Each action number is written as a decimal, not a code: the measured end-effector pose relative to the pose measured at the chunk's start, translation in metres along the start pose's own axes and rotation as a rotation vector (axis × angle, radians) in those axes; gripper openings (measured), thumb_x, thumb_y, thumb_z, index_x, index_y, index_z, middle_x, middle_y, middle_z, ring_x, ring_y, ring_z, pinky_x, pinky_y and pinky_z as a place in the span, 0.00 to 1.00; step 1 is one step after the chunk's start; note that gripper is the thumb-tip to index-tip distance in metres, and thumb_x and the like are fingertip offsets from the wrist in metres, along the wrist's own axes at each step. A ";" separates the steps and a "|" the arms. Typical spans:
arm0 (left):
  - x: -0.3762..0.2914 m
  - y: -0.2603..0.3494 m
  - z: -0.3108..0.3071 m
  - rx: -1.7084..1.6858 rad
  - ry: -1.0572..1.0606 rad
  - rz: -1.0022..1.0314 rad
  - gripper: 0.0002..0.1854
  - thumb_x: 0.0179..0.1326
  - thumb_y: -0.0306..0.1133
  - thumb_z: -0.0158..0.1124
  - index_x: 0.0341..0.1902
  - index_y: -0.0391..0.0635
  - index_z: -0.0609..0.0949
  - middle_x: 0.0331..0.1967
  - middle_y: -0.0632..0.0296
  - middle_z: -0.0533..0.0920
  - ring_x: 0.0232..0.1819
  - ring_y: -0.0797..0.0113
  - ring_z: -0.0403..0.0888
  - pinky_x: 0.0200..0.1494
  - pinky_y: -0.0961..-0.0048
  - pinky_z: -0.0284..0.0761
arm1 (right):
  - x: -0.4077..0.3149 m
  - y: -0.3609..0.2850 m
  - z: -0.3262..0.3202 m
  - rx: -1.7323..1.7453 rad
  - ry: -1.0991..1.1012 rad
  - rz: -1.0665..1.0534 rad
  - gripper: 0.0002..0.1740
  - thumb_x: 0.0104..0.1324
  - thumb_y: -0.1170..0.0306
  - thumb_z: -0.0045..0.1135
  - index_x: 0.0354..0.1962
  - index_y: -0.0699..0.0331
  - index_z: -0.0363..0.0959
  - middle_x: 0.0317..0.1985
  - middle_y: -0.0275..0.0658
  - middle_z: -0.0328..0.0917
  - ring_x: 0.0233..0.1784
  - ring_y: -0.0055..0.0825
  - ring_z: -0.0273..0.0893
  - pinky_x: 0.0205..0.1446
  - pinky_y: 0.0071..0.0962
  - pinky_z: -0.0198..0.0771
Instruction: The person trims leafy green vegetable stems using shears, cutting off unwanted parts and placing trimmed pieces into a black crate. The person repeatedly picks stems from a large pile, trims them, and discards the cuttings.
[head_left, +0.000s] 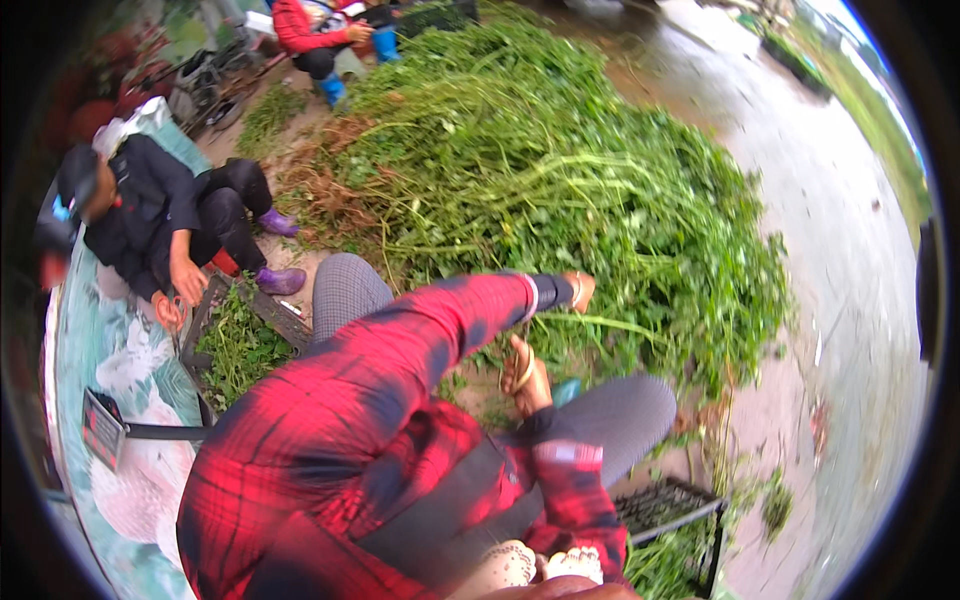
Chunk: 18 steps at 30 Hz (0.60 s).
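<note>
A large heap of leafy green stems (600, 195) lies before me. Across it reaches my left arm in a red and black plaid sleeve, and my left hand (581, 291) is at the near part of the heap; its fingers are mostly hidden, so its grip is unclear. Closer to my body, my right hand (529, 379) holds scissors (523, 369) by their pale yellow handle loops, above the ground between my knees. The blades are hard to make out. One long pale stem (607, 322) stretches just beyond the right hand.
At left, a seated person (161, 195) in dark clothes works beside a crate of greens (244, 337). Another person (315, 37) in red sits beyond. A scale display (103, 429) stands at lower left, and a black crate (667, 510) at lower right. Wet pavement (847, 247) runs along the right.
</note>
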<state>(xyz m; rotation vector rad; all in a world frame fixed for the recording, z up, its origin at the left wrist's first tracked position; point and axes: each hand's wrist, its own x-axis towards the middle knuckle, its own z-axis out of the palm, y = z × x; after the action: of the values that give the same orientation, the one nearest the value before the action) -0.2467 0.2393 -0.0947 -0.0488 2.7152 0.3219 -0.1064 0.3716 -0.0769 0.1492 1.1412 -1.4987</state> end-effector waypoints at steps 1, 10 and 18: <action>0.004 -0.010 0.013 0.010 -0.121 -0.001 0.20 0.39 0.47 0.65 0.27 0.41 0.82 0.23 0.55 0.81 0.29 0.59 0.79 0.31 0.64 0.75 | 0.000 -0.002 0.001 -0.026 0.008 0.033 0.21 0.54 0.48 0.54 0.25 0.55 0.60 0.11 0.26 0.53 0.11 0.19 0.53 0.14 0.20 0.49; 0.008 -0.001 0.036 -0.270 0.176 0.013 0.06 0.43 0.31 0.58 0.22 0.44 0.81 0.16 0.56 0.77 0.20 0.60 0.76 0.28 0.65 0.72 | 0.002 -0.002 0.009 -0.193 -0.067 0.061 0.32 0.50 0.41 0.50 0.33 0.65 0.63 0.14 0.28 0.55 0.16 0.22 0.56 0.21 0.22 0.52; -0.093 -0.063 -0.118 -1.549 -0.065 -0.094 0.12 0.59 0.26 0.49 0.44 0.34 0.73 0.20 0.65 0.73 0.12 0.83 0.62 0.11 0.90 0.60 | -0.041 -0.010 0.004 -0.118 -0.096 0.141 0.25 0.53 0.47 0.52 0.34 0.60 0.61 0.16 0.29 0.58 0.17 0.21 0.57 0.21 0.21 0.54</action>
<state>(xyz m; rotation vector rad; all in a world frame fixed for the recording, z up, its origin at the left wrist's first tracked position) -0.2022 0.1492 0.0341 -0.5459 1.7268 2.1476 -0.1004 0.3956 -0.0426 0.0737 1.1155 -1.2974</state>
